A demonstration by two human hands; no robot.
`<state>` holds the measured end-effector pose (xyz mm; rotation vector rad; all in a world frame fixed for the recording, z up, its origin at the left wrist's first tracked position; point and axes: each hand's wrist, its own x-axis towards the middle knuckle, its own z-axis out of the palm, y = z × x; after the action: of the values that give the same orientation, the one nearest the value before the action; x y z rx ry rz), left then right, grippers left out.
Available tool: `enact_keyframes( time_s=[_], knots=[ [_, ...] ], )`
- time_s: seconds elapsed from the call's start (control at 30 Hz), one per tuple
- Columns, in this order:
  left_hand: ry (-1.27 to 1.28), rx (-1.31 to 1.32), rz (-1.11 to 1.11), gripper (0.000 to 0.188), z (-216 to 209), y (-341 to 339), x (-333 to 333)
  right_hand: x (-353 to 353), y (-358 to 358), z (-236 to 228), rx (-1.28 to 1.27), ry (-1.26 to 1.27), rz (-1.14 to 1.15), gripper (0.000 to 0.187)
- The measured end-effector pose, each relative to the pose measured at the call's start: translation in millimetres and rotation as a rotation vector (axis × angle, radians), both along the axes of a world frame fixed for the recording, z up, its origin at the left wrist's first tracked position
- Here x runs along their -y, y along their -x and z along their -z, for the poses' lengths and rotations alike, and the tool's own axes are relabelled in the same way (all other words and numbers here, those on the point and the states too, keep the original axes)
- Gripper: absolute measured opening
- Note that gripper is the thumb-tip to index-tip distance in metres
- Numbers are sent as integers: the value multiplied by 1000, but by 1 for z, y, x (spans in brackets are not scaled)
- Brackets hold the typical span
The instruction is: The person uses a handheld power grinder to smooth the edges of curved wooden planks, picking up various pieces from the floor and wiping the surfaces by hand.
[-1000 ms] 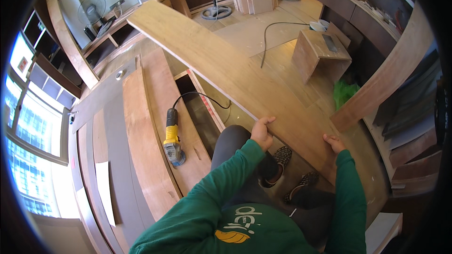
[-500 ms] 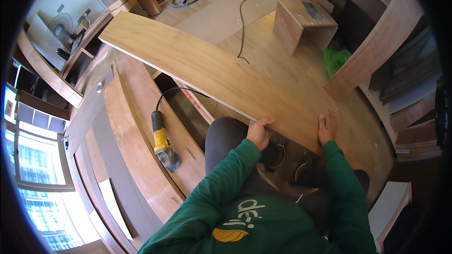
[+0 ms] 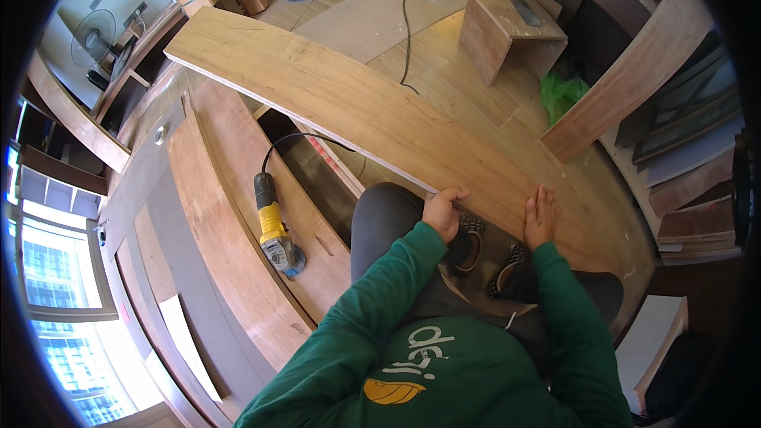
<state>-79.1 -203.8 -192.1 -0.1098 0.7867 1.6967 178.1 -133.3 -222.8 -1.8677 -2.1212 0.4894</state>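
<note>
A long light-brown wooden board runs slantwise from the far left to just before my knees. My left hand is closed around its left edge near the close end, thumb on top. On the board's face, towards the right, my right hand lies with its fingers stretched out. To the left, a yellow and black angle grinder rests on a wooden panel, its black cord running off under the board. My knees and dark shoes show below the near end of the board.
Curved wooden strips and panels lie at the left, by a bright window. A box-shaped wooden stool and a green plastic bag stand on the far right of the floor. Another plank leans at the right. A black cable crosses the floor.
My right hand has shifted slightly left on the board. My left hand keeps its grip on the edge. The whole view has moved a little; the grinder lies as before.
</note>
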Motion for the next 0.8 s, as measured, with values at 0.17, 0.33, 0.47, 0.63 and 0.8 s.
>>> enact_keyframes(
  time_s=[0.17,0.33,0.47,0.63,0.8],
  knots=[
    [-15,-17,103,7,25,3,-5,13,-9,31,17,-100,-65,68],
    [28,28,134,6,21,17,-1,40,25,11,-38,-102,-118,69],
    [3,50,136,9,13,16,-3,43,20,-10,-99,10,45,71],
    [-16,27,148,19,5,14,-1,36,-2,-8,-75,112,276,74],
    [-9,9,144,20,1,14,0,36,37,-19,-15,-11,-82,76]
  ],
)
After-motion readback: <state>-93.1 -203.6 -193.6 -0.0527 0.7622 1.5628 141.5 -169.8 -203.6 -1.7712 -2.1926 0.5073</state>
